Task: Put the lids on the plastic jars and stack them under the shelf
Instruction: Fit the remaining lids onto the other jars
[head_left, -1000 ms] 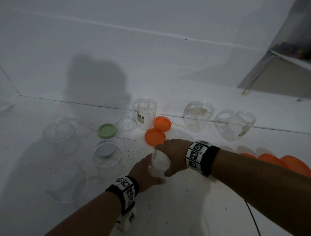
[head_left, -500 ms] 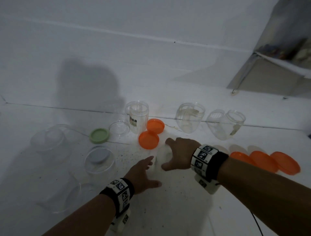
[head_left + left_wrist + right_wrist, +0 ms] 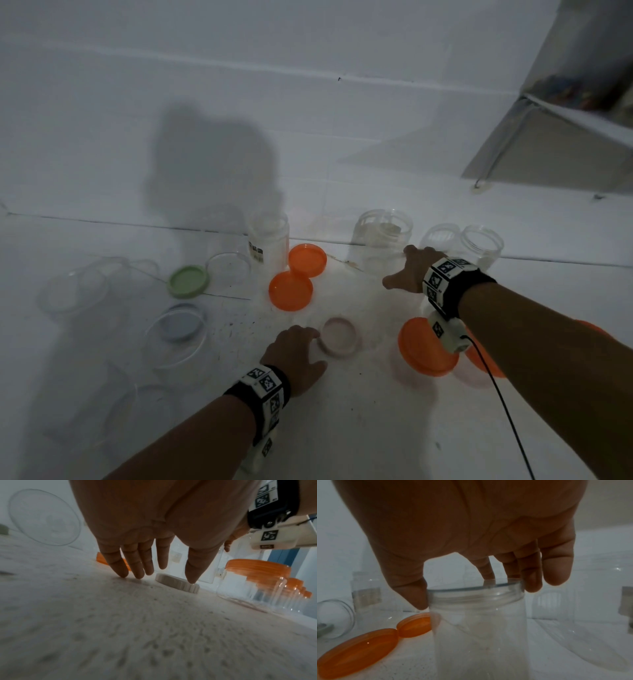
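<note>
A white ribbed lid (image 3: 339,337) (image 3: 178,584) lies flat on the floor. My left hand (image 3: 298,346) (image 3: 159,574) is beside it with straight fingers; the fingertips rest on the floor and the thumb tip touches the lid's edge. My right hand (image 3: 411,270) (image 3: 476,592) is further back and right. In the right wrist view its thumb and fingers grip the rim of an open clear jar (image 3: 479,628) standing upright. That jar hardly shows in the head view. Two orange lids (image 3: 291,291) (image 3: 359,646) lie to the left of it.
Open clear jars (image 3: 380,240) (image 3: 481,246) (image 3: 269,240) stand along the wall. Orange-lidded jars (image 3: 428,346) (image 3: 257,568) sit under my right forearm. A green lid (image 3: 188,281) and clear containers (image 3: 178,329) lie at the left. The shelf (image 3: 582,113) is at the upper right.
A second ago both hands held the small jar together. Now the white lid lies on the floor by my left hand, and my right hand has moved right and back.
</note>
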Tool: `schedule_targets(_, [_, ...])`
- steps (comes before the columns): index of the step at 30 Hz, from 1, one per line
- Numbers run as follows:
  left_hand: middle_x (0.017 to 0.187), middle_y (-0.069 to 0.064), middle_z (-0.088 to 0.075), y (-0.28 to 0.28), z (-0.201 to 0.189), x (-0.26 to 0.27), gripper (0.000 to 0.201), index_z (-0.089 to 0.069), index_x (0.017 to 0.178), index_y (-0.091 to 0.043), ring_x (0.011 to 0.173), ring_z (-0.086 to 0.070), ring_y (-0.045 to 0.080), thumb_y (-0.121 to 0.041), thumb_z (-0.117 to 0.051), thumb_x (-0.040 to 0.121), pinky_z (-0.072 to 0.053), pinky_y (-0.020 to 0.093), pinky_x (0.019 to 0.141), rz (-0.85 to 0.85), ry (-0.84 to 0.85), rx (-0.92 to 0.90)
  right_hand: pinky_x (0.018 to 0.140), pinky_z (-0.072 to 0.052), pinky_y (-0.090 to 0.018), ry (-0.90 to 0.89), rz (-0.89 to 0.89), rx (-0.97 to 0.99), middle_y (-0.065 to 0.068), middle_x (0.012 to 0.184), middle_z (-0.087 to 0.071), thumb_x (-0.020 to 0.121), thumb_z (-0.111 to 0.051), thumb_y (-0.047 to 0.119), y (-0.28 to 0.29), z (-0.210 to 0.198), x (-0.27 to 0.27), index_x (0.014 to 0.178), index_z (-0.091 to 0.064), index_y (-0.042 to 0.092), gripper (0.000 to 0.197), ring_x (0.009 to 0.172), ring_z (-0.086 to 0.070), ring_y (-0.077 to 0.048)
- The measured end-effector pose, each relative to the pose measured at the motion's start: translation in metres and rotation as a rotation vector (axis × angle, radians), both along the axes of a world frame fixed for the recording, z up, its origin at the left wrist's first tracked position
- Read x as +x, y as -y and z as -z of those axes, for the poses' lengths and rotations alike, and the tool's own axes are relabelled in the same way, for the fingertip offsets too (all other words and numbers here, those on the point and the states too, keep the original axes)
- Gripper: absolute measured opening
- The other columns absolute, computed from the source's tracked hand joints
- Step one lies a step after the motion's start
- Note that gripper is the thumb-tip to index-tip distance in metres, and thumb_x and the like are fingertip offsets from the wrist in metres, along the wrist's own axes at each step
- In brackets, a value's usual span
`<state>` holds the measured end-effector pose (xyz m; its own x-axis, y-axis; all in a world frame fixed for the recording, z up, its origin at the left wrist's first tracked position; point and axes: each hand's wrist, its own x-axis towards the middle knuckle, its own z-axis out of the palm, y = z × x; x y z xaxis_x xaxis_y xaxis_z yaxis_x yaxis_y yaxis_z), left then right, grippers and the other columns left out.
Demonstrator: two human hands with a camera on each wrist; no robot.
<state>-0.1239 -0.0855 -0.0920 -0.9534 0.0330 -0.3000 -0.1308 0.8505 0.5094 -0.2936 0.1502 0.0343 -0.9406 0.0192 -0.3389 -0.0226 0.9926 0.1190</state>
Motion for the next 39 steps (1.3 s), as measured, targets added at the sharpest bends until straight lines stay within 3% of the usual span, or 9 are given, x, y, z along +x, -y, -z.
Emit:
schedule_targets(7, [0.166, -0.003, -0.021, -0.032, 0.004, -0.021, 0.081, -0.039, 0.150, -0.034, 0.150, -0.026, 0.023, -0.069, -0.067, 0.083, -0.036, 0.044, 0.118, 0.030, -0.029, -0.100, 0.100, -0.052, -0.044, 0.048, -0.019, -0.067, -0.012, 0.145, -0.051, 0.068, -0.064, 0.086, -0.028, 0.020, -0.017, 0.158, -0.027, 0.018, 0.119, 0.126, -0.056, -0.032])
schedule_targets(11, [0.172, -0.001, -0.009, -0.044, 0.004, -0.036, 0.085, -0.038, 0.151, -0.036, 0.156, -0.017, 0.025, -0.077, -0.062, 0.081, -0.030, 0.047, 0.122, 0.023, 0.009, -0.152, 0.103, -0.051, -0.048, -0.084, -0.004, -0.199, -0.012, 0.151, -0.049, 0.065, -0.049, 0.099, -0.047, 0.013, -0.024, 0.156, -0.032, 0.019, 0.123, 0.132, -0.054, -0.034])
schedule_targets(15, [0.173, 0.002, -0.010, -0.050, 0.005, -0.044, 0.087, -0.039, 0.150, -0.030, 0.155, -0.018, 0.027, -0.078, -0.062, 0.080, -0.030, 0.047, 0.122, 0.028, 0.074, -0.197, 0.105, -0.045, -0.056, -0.490, 0.209, -0.239, -0.021, 0.148, -0.036, 0.075, -0.068, 0.073, -0.090, -0.003, -0.051, 0.152, -0.027, 0.017, 0.104, 0.134, -0.041, -0.043])
schedule_targets(19, [0.153, -0.001, -0.038, -0.052, 0.005, -0.046, 0.072, -0.047, 0.135, -0.027, 0.136, -0.037, 0.021, -0.070, -0.067, 0.082, -0.043, 0.038, 0.110, 0.011, 0.046, -0.175, 0.112, -0.039, -0.059, -0.340, 0.523, -0.362, -0.023, 0.157, -0.022, 0.064, -0.086, 0.067, -0.132, 0.014, -0.079, 0.160, -0.003, 0.019, 0.136, 0.144, -0.029, -0.045])
schedule_targets(22, [0.150, -0.002, -0.038, -0.053, 0.003, -0.045, 0.073, -0.043, 0.138, -0.027, 0.134, -0.037, 0.019, -0.066, -0.070, 0.082, -0.043, 0.037, 0.109, -0.033, 0.051, -0.114, 0.105, -0.049, -0.055, -0.335, 0.557, -0.513, -0.022, 0.152, -0.035, 0.064, -0.093, 0.051, -0.142, 0.029, -0.081, 0.157, -0.013, 0.014, 0.128, 0.135, -0.046, -0.044])
schedule_targets(26, [0.151, -0.002, -0.038, -0.045, -0.010, -0.037, 0.078, -0.039, 0.144, -0.029, 0.135, -0.039, 0.019, -0.062, -0.074, 0.083, -0.041, 0.035, 0.110, -0.087, 0.015, -0.039, 0.104, -0.052, -0.051, -0.484, 0.472, -0.680, -0.017, 0.149, -0.043, 0.061, -0.095, 0.040, -0.140, 0.020, -0.067, 0.154, -0.023, 0.012, 0.121, 0.129, -0.055, -0.039])
schedule_targets(31, [0.138, -0.005, -0.052, -0.009, -0.040, -0.022, 0.089, -0.046, 0.140, -0.031, 0.124, -0.053, 0.020, -0.071, -0.078, 0.068, -0.052, 0.039, 0.101, -0.212, -0.182, 0.101, 0.109, -0.046, -0.037, -0.706, 0.096, -0.932, -0.009, 0.146, -0.052, 0.060, -0.098, 0.040, -0.100, -0.052, -0.013, 0.152, -0.030, 0.014, 0.117, 0.129, -0.053, -0.024])
schedule_targets(34, [0.123, -0.008, -0.058, 0.016, -0.073, -0.015, 0.089, -0.052, 0.136, -0.027, 0.108, -0.059, 0.015, -0.072, -0.077, 0.063, -0.054, 0.035, 0.088, -0.232, -0.341, 0.186, 0.105, -0.045, -0.029, -0.665, -0.083, -1.027, -0.003, 0.144, -0.054, 0.060, -0.099, 0.041, -0.054, -0.089, 0.038, 0.151, -0.034, 0.016, 0.115, 0.126, -0.054, -0.016])
schedule_targets(39, [0.127, -0.004, -0.060, 0.060, -0.133, -0.004, 0.105, -0.049, 0.146, -0.020, 0.113, -0.061, 0.019, -0.073, -0.072, 0.058, -0.053, 0.040, 0.094, -0.279, -0.452, 0.321, 0.098, -0.043, -0.022, -0.481, -0.197, -1.099, 0.000, 0.141, -0.056, 0.059, -0.097, 0.045, 0.027, -0.068, 0.110, 0.153, -0.036, 0.024, 0.114, 0.123, -0.053, -0.008])
